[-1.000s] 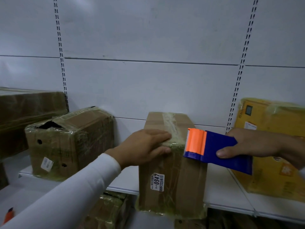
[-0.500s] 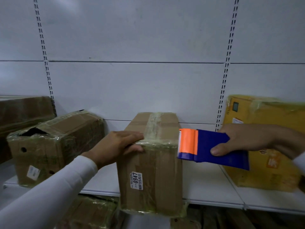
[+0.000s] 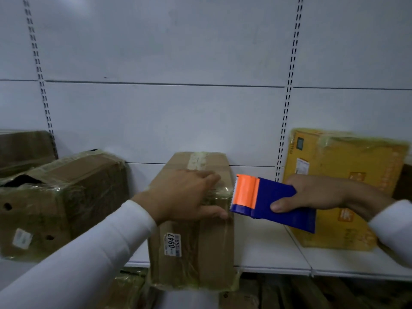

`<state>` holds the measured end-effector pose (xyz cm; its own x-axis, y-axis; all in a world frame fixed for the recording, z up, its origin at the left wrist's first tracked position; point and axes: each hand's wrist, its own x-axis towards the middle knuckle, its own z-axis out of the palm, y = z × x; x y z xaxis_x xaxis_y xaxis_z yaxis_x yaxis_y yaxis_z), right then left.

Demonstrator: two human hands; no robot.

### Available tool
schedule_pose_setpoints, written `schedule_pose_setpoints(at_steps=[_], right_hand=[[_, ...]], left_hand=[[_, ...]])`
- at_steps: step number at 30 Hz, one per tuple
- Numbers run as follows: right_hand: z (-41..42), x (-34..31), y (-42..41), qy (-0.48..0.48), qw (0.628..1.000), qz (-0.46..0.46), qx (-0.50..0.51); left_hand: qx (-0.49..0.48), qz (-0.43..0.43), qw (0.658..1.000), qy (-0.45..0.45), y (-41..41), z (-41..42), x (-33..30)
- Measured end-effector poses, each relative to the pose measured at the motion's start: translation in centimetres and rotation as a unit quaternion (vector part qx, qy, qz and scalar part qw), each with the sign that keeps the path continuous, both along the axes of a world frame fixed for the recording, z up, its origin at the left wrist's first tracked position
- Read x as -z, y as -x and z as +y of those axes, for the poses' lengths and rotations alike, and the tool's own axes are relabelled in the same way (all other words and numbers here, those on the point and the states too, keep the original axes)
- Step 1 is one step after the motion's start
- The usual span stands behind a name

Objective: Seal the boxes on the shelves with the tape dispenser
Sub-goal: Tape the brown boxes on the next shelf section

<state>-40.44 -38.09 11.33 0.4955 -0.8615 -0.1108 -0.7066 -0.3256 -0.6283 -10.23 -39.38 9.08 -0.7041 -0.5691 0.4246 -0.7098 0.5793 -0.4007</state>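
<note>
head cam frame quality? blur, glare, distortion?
Head view: dim, flat light; slotted wall uprights bow from wide-angle distortion; yellow cardboard box and its print smeared soft; glare streaks on the taped brown box; blue-and-orange tape dispenser and "0947" label stay readable.

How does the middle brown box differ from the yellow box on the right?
The middle box is brown with a 0947 sticker; the yellow box has printed markings. The left hand rests on the middle box; the yellow box goes untouched, behind the tape dispenser. Both carry clear tape and sit on the shelf.
</note>
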Motion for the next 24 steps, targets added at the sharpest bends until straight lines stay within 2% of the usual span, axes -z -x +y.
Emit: schedule_pose_setpoints(at_steps=[3,7,13,20,22,24], right_hand=[[0.0,0.3,-0.2,-0.011,1.0,-0.003,-0.007],[0.4,0.5,0.2,-0.03,0.999,0.014,-0.018],[2.2,-1.3,4.4,-0.031,0.997,0.072,0.012],[1.1,0.4,-0.4,0.053,0.984,0.154,0.074],[0.4,1.3,-2.1,0.112,0.964,0.217,0.104],[-0.2,2.3,-2.8,0.222,0.9,0.346,0.144]], left_hand=[[0.031,-0.007,0.997,-0.065,0.8,-0.5,0.3],[0.073,0.036,0.995,-0.061,-0.5,-1.1,1.1],[0.091,0.045,0.993,-0.061,-0.6,-1.2,1.0],[0.008,0.054,0.998,-0.018,1.9,-0.4,1.8],[0.015,0.065,0.997,-0.026,2.1,-0.4,2.0],[0.023,0.072,0.997,-0.03,1.5,-0.3,2.0]])
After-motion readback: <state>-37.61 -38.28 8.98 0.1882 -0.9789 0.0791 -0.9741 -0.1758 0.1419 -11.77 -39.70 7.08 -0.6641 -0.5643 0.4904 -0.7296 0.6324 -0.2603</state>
